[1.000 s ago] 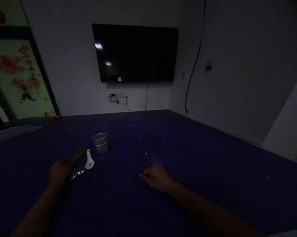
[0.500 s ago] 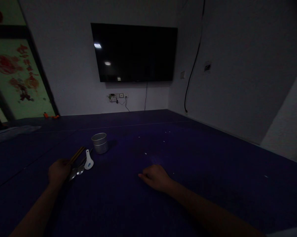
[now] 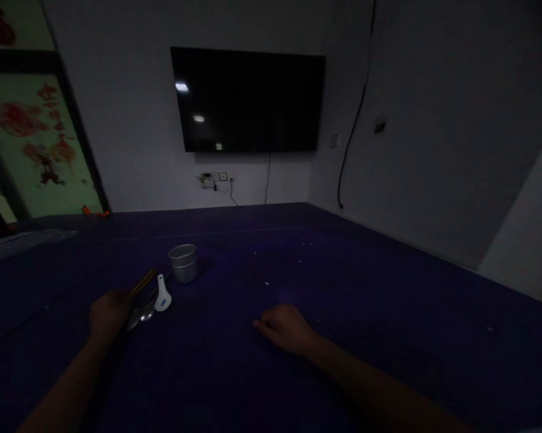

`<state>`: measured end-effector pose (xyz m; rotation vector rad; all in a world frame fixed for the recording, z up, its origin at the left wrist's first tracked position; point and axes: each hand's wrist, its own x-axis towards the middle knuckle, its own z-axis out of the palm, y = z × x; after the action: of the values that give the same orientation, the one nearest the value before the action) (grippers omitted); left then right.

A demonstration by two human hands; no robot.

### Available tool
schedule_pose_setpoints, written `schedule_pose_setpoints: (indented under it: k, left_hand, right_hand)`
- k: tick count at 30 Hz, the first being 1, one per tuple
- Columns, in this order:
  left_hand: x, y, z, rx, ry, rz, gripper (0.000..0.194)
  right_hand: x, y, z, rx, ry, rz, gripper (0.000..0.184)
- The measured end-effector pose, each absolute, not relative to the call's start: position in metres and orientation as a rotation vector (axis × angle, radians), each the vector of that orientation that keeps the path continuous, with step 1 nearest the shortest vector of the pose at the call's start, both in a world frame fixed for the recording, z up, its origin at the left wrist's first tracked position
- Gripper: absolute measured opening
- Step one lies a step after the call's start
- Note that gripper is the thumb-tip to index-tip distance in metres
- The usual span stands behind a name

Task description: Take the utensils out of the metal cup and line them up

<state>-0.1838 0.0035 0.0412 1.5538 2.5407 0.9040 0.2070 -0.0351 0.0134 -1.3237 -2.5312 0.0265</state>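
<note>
The scene is dim. My left hand [image 3: 109, 314] is closed around the near end of a pair of wooden chopsticks [image 3: 142, 282], which lie low over the dark blue surface [image 3: 352, 313]. Just right of that hand lie two metal spoons [image 3: 142, 313] and a white ceramic spoon [image 3: 162, 294]. A small metal cup [image 3: 183, 262] stands upright behind them. My right hand [image 3: 285, 328] rests on the surface, fingers loosely curled and pointing left, with nothing visible in it.
A black wall-mounted screen [image 3: 248, 101] hangs ahead above a socket strip [image 3: 214, 177]. A cable [image 3: 354, 126] runs down the right wall. A flowered panel [image 3: 36, 144] stands at far left. Small white specks [image 3: 266, 282] dot the surface.
The chopsticks in my left hand have dropped lower, closer to the surface. Both hands stay where they were; the view has shifted only slightly.
</note>
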Motion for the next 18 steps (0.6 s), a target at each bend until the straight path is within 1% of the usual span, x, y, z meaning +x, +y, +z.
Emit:
schedule_pose_setpoints:
  k: [4, 6, 9, 12, 15, 18]
  left_hand:
    - [-0.1842, 0.0025, 0.0441, 1.525, 2.596, 0.892, 0.023]
    - [-0.1838, 0.0017, 0.0454, 1.537, 2.584, 0.920, 0.022]
    - [-0.1822, 0.0009, 0.0466, 1.543, 2.582, 0.870, 0.022]
    - [-0.1808, 0.0002, 0.0477, 1.560, 2.570, 0.803, 0.024]
    - [-0.1817, 0.0006, 0.0488, 1.563, 2.548, 0.702, 0.030]
    - [-0.1828, 0.0017, 0.0501, 1.512, 2.547, 0.671, 0.033]
  right_hand:
    - [0.2069, -0.0352, 0.0144, -1.337, -2.522, 0.043, 0.042]
    - [0.2068, -0.0359, 0.0155, -1.332, -2.518, 0.040, 0.041]
    - [0.2067, -0.0368, 0.0165, -1.311, -2.521, 0.029, 0.040]
    - [0.2068, -0.0367, 0.0160, -1.305, -2.523, 0.028, 0.039]
    - [0.2067, -0.0364, 0.0150, -1.319, -2.524, 0.038, 0.039]
    - [0.2059, -0.0367, 0.0150, -1.338, -2.516, 0.066, 0.039]
